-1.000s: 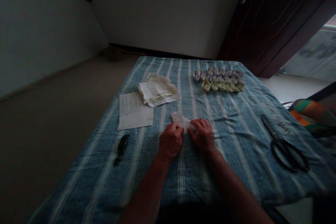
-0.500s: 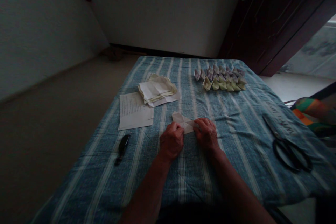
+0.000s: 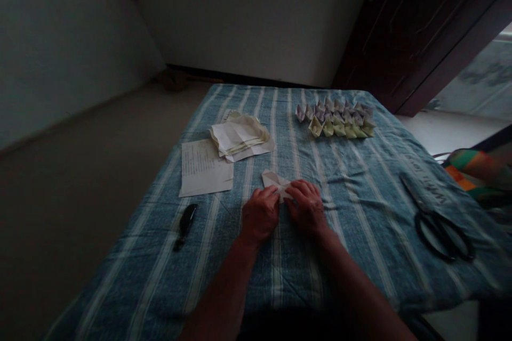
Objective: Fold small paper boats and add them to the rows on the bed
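A small creased piece of white paper [image 3: 272, 177] lies on the cloth between my hands, partly folded. My left hand [image 3: 261, 214] is closed on its near left edge, fingers curled. My right hand [image 3: 307, 206] grips the right part, its fingers covering much of that side. Both hands rest low on the table, their fingertips close together. The paper's far left corner sticks out beyond my fingers; its near edge is mostly hidden.
A striped blue cloth [image 3: 218, 277] covers the table. At left lie a stack of creased papers [image 3: 240, 136], a printed sheet [image 3: 206, 170] and a black folding knife or cutter [image 3: 186, 224]. Rows of folded paper pieces [image 3: 340, 127] stand at far right. Large black-handled scissors [image 3: 438, 226] lie right.
My right hand has moved left, toward my left hand, bringing the paper's right side inward. My left hand has stayed nearly in place.
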A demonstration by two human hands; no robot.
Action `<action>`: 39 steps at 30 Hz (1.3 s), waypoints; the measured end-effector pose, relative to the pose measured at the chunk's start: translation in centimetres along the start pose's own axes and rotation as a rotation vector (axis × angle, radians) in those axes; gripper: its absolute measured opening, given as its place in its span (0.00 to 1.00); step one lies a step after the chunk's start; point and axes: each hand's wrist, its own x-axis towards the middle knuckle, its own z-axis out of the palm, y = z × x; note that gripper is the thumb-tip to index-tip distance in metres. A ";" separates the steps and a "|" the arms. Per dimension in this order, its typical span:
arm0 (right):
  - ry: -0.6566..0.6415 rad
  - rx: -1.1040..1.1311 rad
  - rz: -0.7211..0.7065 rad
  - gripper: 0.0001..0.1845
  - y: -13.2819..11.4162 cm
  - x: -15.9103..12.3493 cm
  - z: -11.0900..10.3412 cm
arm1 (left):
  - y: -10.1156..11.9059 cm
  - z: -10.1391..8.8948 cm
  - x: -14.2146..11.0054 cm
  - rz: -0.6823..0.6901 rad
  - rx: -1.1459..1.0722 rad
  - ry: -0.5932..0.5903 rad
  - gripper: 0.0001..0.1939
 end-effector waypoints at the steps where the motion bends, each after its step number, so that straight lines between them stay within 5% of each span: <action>1: -0.010 0.007 -0.012 0.06 -0.3 0.1 0.1 | 0.0 0.0 0.0 -0.001 -0.002 -0.002 0.11; 13: -0.059 0.070 0.093 0.10 -0.8 0.3 0.3 | -0.1 -0.2 0.0 -0.025 -0.024 -0.019 0.12; 25: 0.041 0.042 0.157 0.10 2.0 -0.4 0.3 | -1.0 0.7 -0.1 0.084 -0.006 0.132 0.09; 33: 0.040 0.024 0.006 0.06 0.3 -0.2 0.2 | -0.9 0.7 0.0 0.067 0.004 0.122 0.08; 39: 0.049 0.016 0.131 0.09 1.3 -0.4 0.4 | -0.9 0.6 -0.1 0.100 0.005 0.153 0.08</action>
